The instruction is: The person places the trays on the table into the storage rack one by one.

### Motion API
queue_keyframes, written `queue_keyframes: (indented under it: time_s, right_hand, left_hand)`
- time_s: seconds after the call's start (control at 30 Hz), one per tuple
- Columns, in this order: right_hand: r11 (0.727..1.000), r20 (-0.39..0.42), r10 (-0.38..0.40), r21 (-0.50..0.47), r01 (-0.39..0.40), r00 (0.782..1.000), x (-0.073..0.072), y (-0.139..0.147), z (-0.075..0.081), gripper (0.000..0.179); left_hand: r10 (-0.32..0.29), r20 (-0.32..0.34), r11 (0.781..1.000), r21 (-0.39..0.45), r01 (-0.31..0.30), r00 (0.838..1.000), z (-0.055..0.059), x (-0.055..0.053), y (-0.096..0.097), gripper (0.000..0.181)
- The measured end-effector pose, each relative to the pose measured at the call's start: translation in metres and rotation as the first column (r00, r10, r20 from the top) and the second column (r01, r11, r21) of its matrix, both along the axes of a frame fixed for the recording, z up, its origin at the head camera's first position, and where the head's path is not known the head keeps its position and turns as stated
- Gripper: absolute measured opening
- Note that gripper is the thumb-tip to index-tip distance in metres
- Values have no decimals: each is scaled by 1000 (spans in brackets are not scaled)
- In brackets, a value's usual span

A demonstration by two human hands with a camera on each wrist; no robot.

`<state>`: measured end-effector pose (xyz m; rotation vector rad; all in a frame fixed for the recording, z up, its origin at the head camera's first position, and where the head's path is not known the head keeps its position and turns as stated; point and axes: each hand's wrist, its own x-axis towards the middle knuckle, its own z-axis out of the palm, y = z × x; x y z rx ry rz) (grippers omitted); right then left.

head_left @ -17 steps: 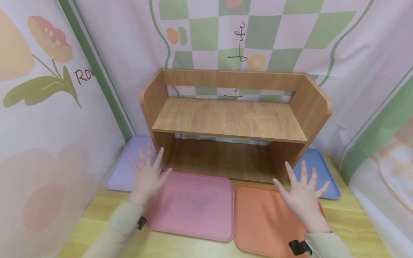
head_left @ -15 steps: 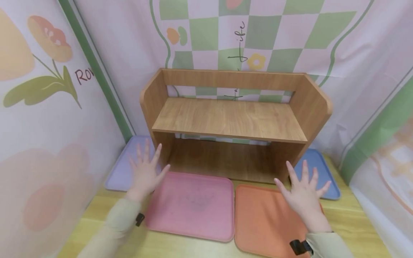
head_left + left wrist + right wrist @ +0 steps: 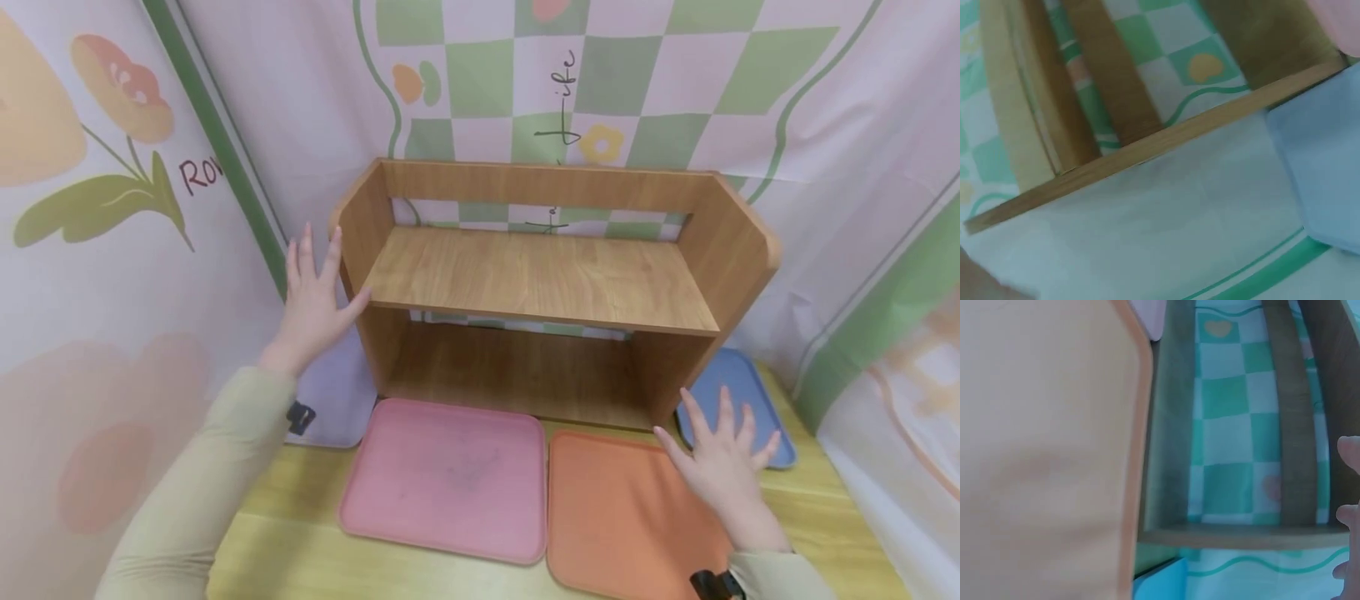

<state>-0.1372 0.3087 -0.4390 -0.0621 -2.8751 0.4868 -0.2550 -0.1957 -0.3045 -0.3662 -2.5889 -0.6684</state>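
A two-level wooden shelf (image 3: 540,275) stands at the back of the table with bare boards. Fingers spread, my left hand (image 3: 309,312) is raised at the shelf's left side panel; whether its thumb touches the wood I cannot tell. In the left wrist view only a blurred bit of that hand (image 3: 985,281) shows at the lower left corner. My right hand (image 3: 723,462), also spread and holding nothing, hovers over the right part of the orange tray (image 3: 622,517). Its fingertips show at the right edge of the right wrist view, below the shelf panel (image 3: 1241,537).
In front of the shelf's left half lies a pink tray (image 3: 450,483), beside the orange one. A lilac tray (image 3: 337,396) sits left of the shelf, partly behind my left arm. On the right is a blue tray (image 3: 731,387). Printed cloth (image 3: 480,83) hangs behind and at both sides.
My left hand has risen and moved forward, from over the lilac and pink trays to the shelf's left side. The right hand has shifted slightly right and down. Both stay spread.
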Motion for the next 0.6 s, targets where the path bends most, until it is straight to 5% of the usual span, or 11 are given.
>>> queue_keyframes:
  time_s: [0.1,0.27,0.43,0.6]
  right_hand:
    - [1000,10,18,-24,-17,1000,1,9,-10,73]
    - [997,81,28,-74,-22,996,3,28,-26,73]
    - [986,160,85,-155,-60,984,7,53,-35,73]
    - [916,296,201,-395,-72,934,9,80,-38,77]
  left_hand:
    - [-81,87,984,166,66,993,18,-9,-2,88]
    - [-152,173,911,406,70,973,38,-20,-8,85]
    - [-164,211,886,462,50,964,49,-27,-17,75]
    - [-191,243,869,493,48,951,56,-32,-23,65]
